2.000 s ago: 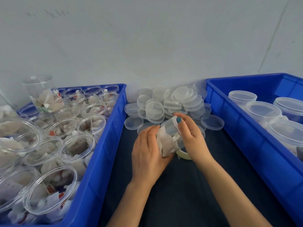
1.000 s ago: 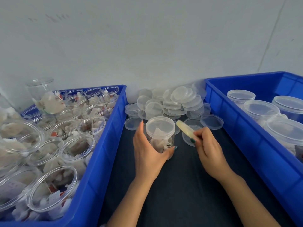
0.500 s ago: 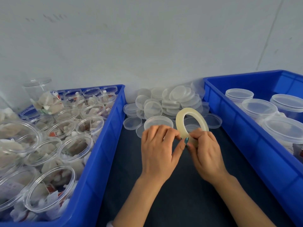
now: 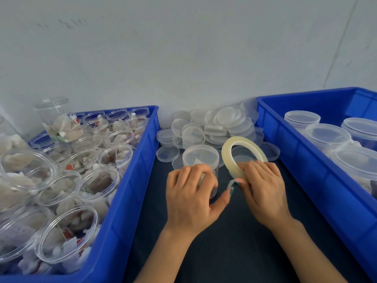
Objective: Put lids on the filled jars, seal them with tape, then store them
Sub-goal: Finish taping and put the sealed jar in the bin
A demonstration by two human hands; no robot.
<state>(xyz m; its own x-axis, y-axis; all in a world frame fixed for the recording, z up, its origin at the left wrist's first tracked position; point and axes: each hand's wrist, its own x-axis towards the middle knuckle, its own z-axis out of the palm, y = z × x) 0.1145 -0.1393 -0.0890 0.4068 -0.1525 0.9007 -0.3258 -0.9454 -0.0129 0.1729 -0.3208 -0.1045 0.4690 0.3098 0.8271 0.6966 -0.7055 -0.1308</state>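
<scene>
A clear jar filled with tea bags stands upright on the dark mat, a clear lid closed on it. My left hand is in front of it with fingers curled round its side. My right hand grips a ring of clear tape held on edge just right of the jar. A short loose end of tape sticks out from the roll's lower edge, and my left thumb tip touches it.
A blue bin on the left holds several open filled jars. On the right, another blue bin holds lidded jars. A pile of loose clear lids lies against the wall behind the jar.
The jar went from tilted in both hands to standing upright. My right hand picked up the tape roll and turned it on edge. A short tape end now shows at my left thumb.
</scene>
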